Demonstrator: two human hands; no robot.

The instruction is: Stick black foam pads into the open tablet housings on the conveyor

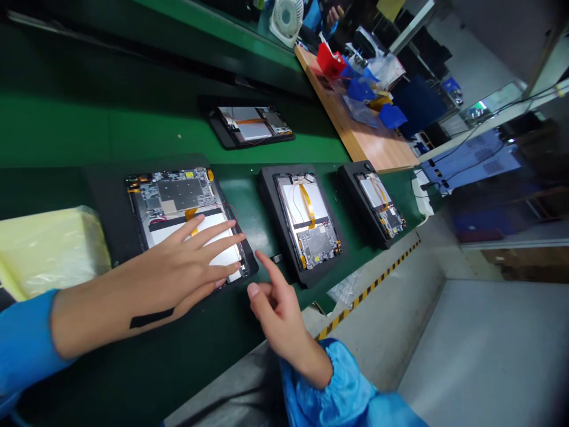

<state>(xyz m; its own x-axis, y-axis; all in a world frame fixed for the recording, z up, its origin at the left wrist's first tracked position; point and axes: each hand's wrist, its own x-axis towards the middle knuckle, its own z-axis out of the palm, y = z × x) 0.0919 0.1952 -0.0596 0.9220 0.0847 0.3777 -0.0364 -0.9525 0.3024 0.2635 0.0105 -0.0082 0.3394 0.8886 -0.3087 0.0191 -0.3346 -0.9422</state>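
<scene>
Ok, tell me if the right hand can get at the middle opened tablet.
Probably yes: the right hand hovers beside the middle opened tablet, its fingers just off the black foam tray. Only green belt lies between; the left hand is on the next tablet.

The left hand [178,267] rests its fingers on the white panel [195,234] inside an open tablet [178,193], which sits in a black tray [111,237] on a green conveyor belt [240,196]. The right hand [278,314] hovers just beside that tray, near a second open tablet [306,219].
</scene>
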